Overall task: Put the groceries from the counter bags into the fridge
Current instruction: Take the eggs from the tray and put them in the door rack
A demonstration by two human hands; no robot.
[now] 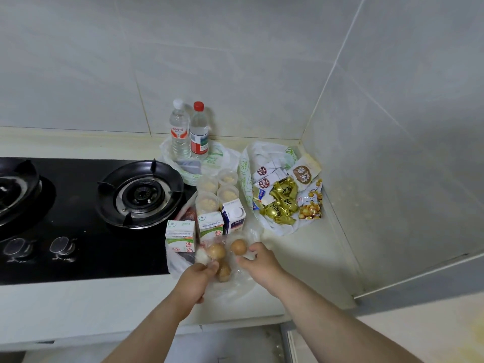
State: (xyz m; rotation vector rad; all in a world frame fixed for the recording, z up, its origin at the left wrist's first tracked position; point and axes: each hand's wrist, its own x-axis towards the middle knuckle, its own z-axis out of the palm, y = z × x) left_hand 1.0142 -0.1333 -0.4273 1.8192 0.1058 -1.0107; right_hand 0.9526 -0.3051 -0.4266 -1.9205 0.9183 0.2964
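Two clear plastic water bottles (180,129), four small see-through plastic tubs (207,203) of pale yellow crumbs, and three small drink cartons: two green-and-white cartons (180,235), one blue-and-white carton (234,215). Three brown eggs (216,251) inside one thin clear plastic bag (243,281), plus two white plastic bags printed in green (245,163). Two round black gas burners (140,193), two clear control knobs (60,244), and two bare hands, left hand (197,277) and right hand (258,260); gold-wrapped sweets (281,203) too heaped to count.
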